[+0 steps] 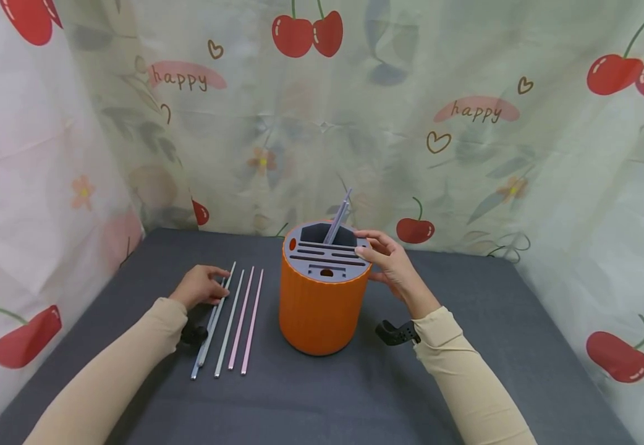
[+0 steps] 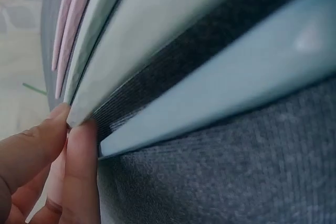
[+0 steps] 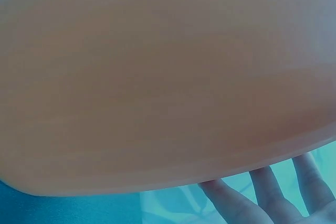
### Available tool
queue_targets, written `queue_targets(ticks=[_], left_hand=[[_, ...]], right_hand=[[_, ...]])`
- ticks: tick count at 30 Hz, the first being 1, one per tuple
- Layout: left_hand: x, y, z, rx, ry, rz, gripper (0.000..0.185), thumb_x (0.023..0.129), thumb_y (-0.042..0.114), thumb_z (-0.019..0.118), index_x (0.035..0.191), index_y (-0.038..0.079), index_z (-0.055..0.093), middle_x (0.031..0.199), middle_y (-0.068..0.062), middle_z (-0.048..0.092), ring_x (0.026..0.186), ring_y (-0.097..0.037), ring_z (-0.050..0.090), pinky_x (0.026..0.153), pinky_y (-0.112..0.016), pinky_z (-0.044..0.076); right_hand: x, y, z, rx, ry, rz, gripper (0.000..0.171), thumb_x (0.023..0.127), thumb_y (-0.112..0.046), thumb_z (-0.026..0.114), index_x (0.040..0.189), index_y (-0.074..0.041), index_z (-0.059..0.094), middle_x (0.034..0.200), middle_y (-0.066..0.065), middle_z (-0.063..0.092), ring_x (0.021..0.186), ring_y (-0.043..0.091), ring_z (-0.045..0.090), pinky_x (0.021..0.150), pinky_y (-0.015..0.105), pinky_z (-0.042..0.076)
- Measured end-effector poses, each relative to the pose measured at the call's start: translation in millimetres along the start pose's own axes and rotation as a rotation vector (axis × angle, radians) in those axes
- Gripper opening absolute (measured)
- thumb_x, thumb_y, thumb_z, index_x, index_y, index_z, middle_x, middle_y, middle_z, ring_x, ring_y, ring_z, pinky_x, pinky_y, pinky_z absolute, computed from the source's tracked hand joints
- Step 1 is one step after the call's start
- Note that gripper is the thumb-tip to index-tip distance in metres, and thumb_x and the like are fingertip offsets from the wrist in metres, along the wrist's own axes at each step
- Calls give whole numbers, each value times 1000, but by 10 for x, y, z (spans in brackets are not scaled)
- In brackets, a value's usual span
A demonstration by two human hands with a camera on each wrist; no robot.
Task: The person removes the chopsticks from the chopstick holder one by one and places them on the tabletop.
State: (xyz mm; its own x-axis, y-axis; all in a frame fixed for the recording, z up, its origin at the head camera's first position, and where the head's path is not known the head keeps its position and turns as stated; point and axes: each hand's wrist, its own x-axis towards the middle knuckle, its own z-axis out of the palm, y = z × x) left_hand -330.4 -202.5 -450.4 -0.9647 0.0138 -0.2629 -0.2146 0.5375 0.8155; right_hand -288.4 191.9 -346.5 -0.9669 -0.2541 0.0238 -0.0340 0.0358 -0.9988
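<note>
A person in beige sleeves works at a dark grey tabletop (image 1: 466, 321) hung round with a printed curtain (image 1: 522, 154) of red cherries, hearts and the word "happy", which can be read twice, on pink patches at upper left and upper right.

The left hand (image 1: 199, 286) rests at the far end of a row of thin straws (image 1: 227, 324) lying side by side on the tabletop to the left of an orange holder (image 1: 322, 309): pale blue and grey-green ones nearest the hand, two pink ones (image 1: 246, 324) just beside the holder. In the left wrist view the thumb and a fingertip (image 2: 79, 150) pinch the end of one pale straw (image 2: 157, 40), a narrow grip, with the other straws alongside it.

The right hand (image 1: 391, 266) is laid against the upper right rim of the holder, fingers spread and nearly straight, touching its grey slotted lid (image 1: 327, 253); the grip is wide and clasps nothing. The right wrist view is filled by the orange wall (image 3: 157, 77), blurred, with three fingertips (image 3: 262, 192) showing below it.

The holder stands upright near the middle of the tabletop. A few grey straws (image 1: 337, 222) lean out of the large opening at the back of its lid. No lettering shows on the holder or the straws.
</note>
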Motion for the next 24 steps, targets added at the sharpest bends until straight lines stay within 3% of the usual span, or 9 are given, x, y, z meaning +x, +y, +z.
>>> queue_targets(ticks=[14,24], left_hand=[[70,50,71,100,16,-1,55,79,-6,74,131,-5,54,89,-20,59,53,-14,62,55,-29,58],[126,52,60,108,9,-46,58,78,-7,74,131,-5,53,117,-30,52,54,-14,63,56,-27,58]], right_hand=[[8,-11,1,-7,1,-2,37,93,-25,65,129,-23,55,141,8,46,115,23,53,89,48,55],[23,-14,-3,-1,-5,-9,38,93,-25,65,130,-23,55,137,6,49,115,24,53,89,48,55]])
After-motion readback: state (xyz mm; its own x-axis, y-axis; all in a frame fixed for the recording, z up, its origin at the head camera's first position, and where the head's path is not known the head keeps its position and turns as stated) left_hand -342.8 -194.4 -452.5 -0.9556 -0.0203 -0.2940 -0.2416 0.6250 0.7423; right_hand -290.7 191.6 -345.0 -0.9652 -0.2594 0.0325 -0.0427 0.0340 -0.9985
